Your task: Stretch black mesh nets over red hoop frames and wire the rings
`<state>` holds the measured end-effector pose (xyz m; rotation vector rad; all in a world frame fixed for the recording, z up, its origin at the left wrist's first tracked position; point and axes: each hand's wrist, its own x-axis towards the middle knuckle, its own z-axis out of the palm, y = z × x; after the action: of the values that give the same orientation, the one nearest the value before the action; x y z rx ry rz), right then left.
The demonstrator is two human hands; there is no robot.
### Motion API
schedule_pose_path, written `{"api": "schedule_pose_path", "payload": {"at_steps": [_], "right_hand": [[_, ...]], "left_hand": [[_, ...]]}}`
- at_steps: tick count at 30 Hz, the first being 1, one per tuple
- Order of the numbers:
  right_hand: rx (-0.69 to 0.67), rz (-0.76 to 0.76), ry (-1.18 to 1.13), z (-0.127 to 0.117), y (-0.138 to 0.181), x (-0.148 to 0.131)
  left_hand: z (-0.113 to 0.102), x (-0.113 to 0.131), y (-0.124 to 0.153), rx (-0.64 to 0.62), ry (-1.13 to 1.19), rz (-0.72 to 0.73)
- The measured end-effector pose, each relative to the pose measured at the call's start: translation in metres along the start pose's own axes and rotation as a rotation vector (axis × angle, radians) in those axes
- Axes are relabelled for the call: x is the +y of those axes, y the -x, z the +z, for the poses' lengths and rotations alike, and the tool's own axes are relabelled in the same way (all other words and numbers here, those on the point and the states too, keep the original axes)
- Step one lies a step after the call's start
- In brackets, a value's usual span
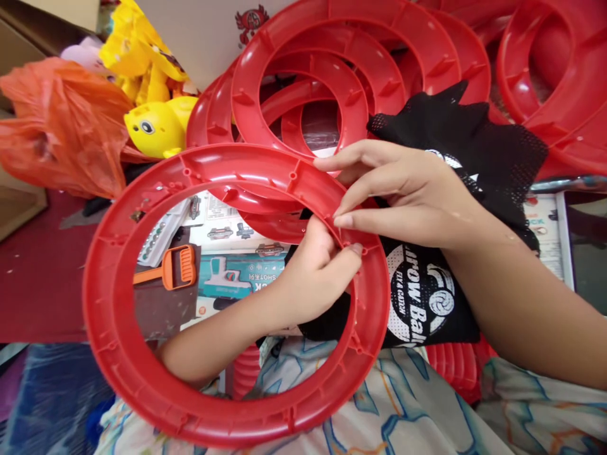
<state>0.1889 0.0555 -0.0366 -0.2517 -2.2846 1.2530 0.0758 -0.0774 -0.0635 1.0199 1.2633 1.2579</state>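
A red plastic ring is tilted up over the lap, its hollow side with ribs and screw posts facing me. My left hand reaches through the ring's middle and grips its right side, thumb on the channel and fingers curled at the inner edge. Against the upper right of the ring is my right hand, with thumb and a fingertip pinched together at the channel; anything between them is too small to make out. Its other fingers bend over the rim. Small bits lie in the channel at the upper left.
More red rings are heaped behind. A black printed cloth lies under the right arm. Beyond the ring are an orange rake-like toy, a teal toy-gun box, a yellow toy and an orange plastic bag.
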Motion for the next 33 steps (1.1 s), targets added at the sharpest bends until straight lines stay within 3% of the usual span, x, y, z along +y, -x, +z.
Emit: {"api": "schedule_pose_path", "payload": {"at_steps": [5,9,14,19,28,33], "right_hand": [[-0.019,-0.087,0.035,-0.004,0.000,-0.002],[-0.065,-0.085,0.055,-0.006,-0.001,-0.005],[-0.105,-0.064,0.023,-0.008,-0.001,-0.006],[-0.153,-0.018,0.065,-0.009,-0.001,-0.003],[-0.130,-0.062,0.067,-0.007,0.002,-0.002],[-0.133,-0.107,0.115,-0.006,0.003,-0.002]], "left_hand": [[-0.009,0.003,0.004,-0.150,-0.228,0.027],[-0.015,0.007,0.009,-0.279,-0.208,-0.049],[-0.014,0.012,0.010,-0.321,-0.239,-0.053],[-0.015,0.014,0.013,-0.387,-0.337,-0.203],[-0.018,0.013,0.013,-0.430,-0.203,-0.187],[-0.008,0.011,0.012,-0.257,0.145,-0.281]]}}
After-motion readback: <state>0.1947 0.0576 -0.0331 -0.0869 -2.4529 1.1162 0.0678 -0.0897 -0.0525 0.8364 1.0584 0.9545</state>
